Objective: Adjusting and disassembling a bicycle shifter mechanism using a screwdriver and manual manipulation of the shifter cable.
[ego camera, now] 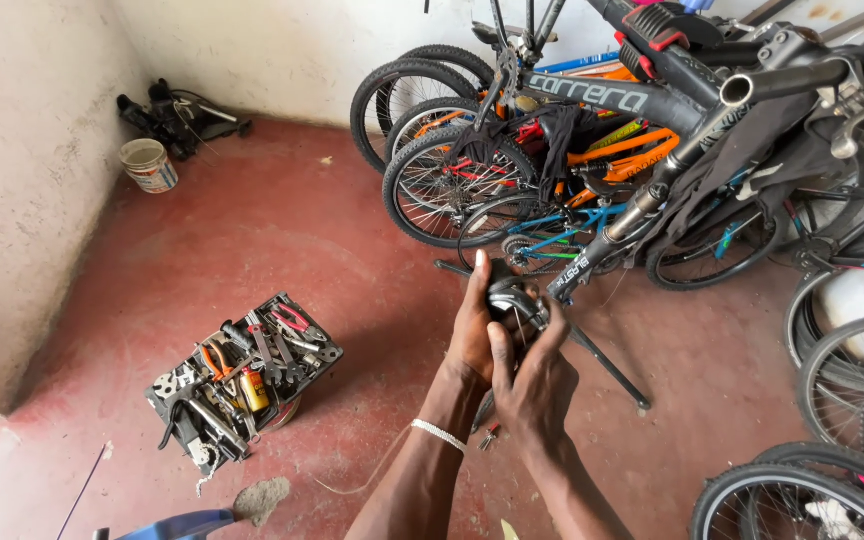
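Note:
My left hand (474,330) and my right hand (534,385) are closed together on a small black and silver bicycle part (508,297), held up in front of me. The left hand cups it from the left with the thumb raised. Fingers of the right hand wrap it from below and the right. A thin cable seems to run from the part. Just beyond it hangs the lower end of a grey bicycle fork (592,255) of a dark bicycle frame (652,90) mounted on a work stand (607,365). A pale band sits on my left wrist.
An open black tool tray (242,380) full of pliers, wrenches and a small can lies on the red floor at the left. Several bicycles (482,170) lean along the back wall. More wheels (842,420) crowd the right. A white bucket (148,165) stands by the left wall.

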